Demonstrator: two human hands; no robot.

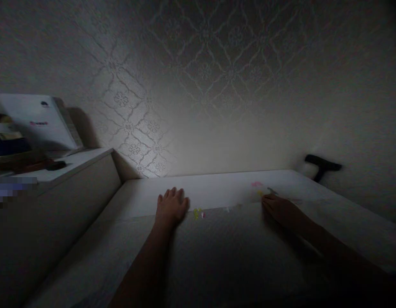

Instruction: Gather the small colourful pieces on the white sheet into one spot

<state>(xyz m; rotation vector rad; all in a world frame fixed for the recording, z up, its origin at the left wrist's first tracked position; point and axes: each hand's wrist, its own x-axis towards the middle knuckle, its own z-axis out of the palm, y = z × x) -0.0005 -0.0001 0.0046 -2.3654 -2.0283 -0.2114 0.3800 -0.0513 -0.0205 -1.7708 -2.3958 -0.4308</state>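
The scene is dim. My left hand lies flat, palm down, on a pale table, fingers stretched toward the wall. A small yellow-green and pink scrap lies just right of it. My right hand rests further right, fingertips at some faint pink and yellow bits and a thin dark object I cannot make out. Its fingers are too dark to read.
A patterned wallpapered wall rises right behind the table. A raised cabinet top on the left carries a white box and dark items. A black handle-like object sticks out at the table's far right corner.
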